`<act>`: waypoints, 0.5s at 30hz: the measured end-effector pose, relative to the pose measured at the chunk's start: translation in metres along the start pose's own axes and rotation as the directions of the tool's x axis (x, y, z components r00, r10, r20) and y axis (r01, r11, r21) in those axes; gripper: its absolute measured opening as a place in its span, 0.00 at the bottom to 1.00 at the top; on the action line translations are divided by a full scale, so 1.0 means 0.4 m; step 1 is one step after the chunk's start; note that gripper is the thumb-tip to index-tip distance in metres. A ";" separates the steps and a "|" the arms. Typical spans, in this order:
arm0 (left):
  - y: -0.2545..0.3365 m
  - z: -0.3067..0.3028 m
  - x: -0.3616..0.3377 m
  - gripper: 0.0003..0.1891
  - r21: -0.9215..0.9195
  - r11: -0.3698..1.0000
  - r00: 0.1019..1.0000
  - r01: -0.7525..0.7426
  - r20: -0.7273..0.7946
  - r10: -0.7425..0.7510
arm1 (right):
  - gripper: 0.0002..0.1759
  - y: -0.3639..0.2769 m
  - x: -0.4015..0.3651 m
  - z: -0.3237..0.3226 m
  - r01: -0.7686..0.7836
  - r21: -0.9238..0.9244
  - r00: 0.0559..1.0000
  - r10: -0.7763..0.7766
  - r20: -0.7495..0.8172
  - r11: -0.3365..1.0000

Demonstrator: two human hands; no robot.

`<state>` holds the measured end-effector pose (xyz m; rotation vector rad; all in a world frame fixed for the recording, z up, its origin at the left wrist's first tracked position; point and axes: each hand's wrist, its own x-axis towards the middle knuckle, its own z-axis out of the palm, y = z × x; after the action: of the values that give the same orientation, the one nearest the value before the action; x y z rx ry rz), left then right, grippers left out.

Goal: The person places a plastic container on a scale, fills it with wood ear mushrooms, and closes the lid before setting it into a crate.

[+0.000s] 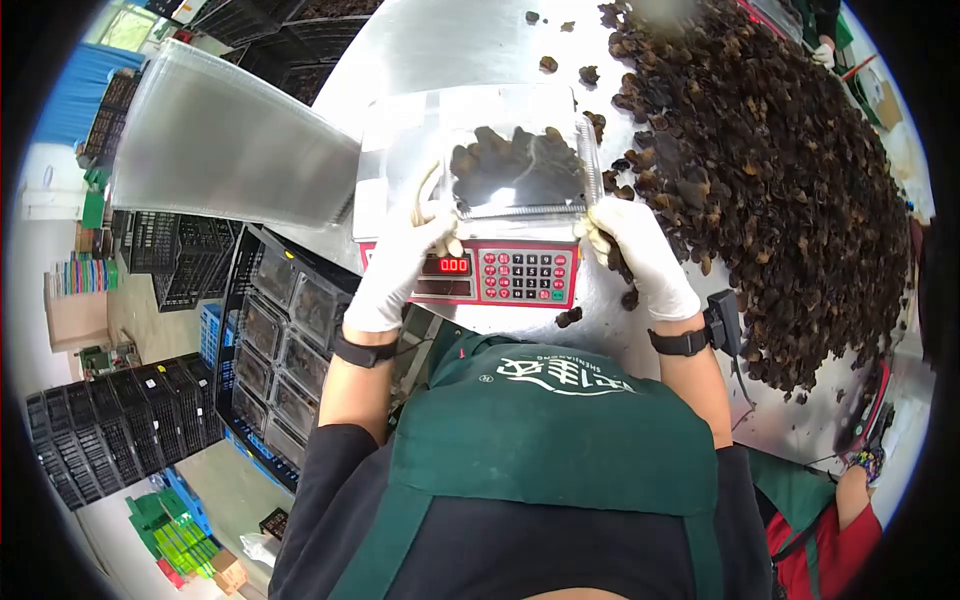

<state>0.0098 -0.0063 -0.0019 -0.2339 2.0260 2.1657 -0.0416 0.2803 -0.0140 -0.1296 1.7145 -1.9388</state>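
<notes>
A clear plastic box (520,178) of dark brown, dried-fungus-like pieces is over the pan of a red-and-white digital scale (525,275), whose display reads 0.00. My left hand (425,240), in a white glove, has its fingers curled at the box's near left corner. On the opposite side, my gloved right hand (628,238) pinches the near right corner, with a few dark pieces just below its fingers. Both thumbs and fingertips are at the rim, and the scale's front panel shows between my hands.
A large heap of dark brown pieces (760,200) covers the metal table's right side. At left stand a tall stack of clear plastic trays (235,140), a black crate (240,345) of filled boxes and stacked black crates (130,420). A co-worker's gloved hand (824,54) shows at far right.
</notes>
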 end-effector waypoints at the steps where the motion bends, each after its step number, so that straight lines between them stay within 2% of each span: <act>1: -0.007 0.012 -0.012 0.39 -0.046 0.999 1.000 -0.009 -0.005 0.008 | 0.17 -0.002 -0.012 0.002 -0.006 0.000 0.999 0.006 -0.031 1.000; 5: -0.047 0.023 -0.075 0.38 -0.134 0.991 0.999 0.021 -0.037 -0.026 | 0.19 0.013 -0.059 0.016 -0.049 -0.019 0.990 0.046 -0.131 0.999; 7: -0.002 0.040 -0.137 0.38 -0.247 0.969 0.995 0.016 -0.087 -0.038 | 0.19 0.018 -0.074 0.021 -0.055 0.041 0.998 0.056 -0.020 0.998; 9: 0.000 0.015 -0.181 0.38 -0.268 0.963 0.998 -0.028 -0.066 0.011 | 0.20 0.036 -0.082 0.039 -0.090 0.139 0.996 0.086 0.033 0.986; 12: -0.009 -0.054 -0.257 0.38 -0.411 0.906 0.978 -0.102 -0.206 0.016 | 0.21 -0.009 -0.089 0.120 -0.062 -0.105 0.973 0.083 0.214 0.993; 13: 0.005 -0.081 -0.285 0.36 -0.513 0.847 0.963 -0.138 -0.269 -0.006 | 0.19 -0.016 -0.085 0.139 -0.048 -0.133 0.950 0.086 0.300 0.990; 15: -0.056 -0.198 -0.362 0.35 -0.529 0.827 0.936 -0.188 -0.351 -0.012 | 0.18 -0.029 -0.076 0.171 -0.089 -0.184 0.922 0.151 0.357 0.979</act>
<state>0.1561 -0.0858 0.0039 -0.6392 1.4919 2.9102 0.0088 0.2338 0.0179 -0.4137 1.5829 -1.5631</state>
